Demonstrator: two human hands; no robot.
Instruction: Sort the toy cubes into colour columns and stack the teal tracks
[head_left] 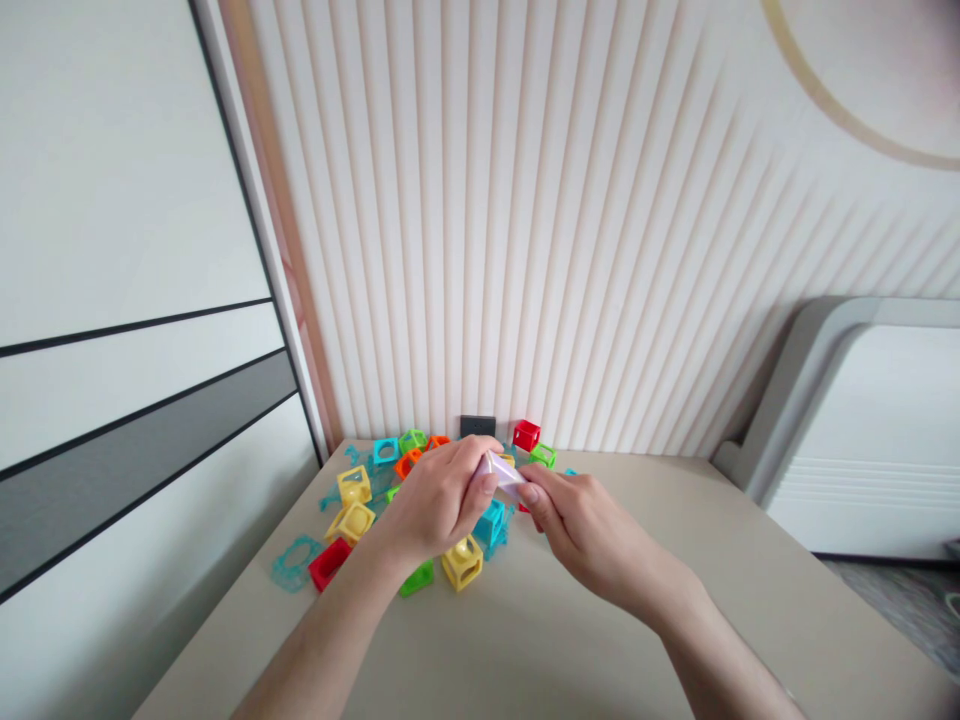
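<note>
Both hands meet above the table, pinching one pale lilac piece [507, 474] between them; its exact kind is partly hidden by the fingers. My left hand [442, 492] closes on its left end, with the thumb in front. At its right end, my right hand [574, 515] grips it between thumb and fingers. Under and around the hands lie hollow plastic cube blocks: a yellow block [462, 563], a blue block [490, 522], a green block [417, 579] and a red block [329, 565]. My left hand covers part of the pile.
The blocks lie on a beige table [600, 650] against a ribbed wall [525, 220]. Translucent blue pieces [295, 563] lie at the left. Further back are a red cube [526, 434] and a black wall socket [478, 426]. A white cabinet [135, 250] borders the left side; a padded headboard [862, 430] stands right.
</note>
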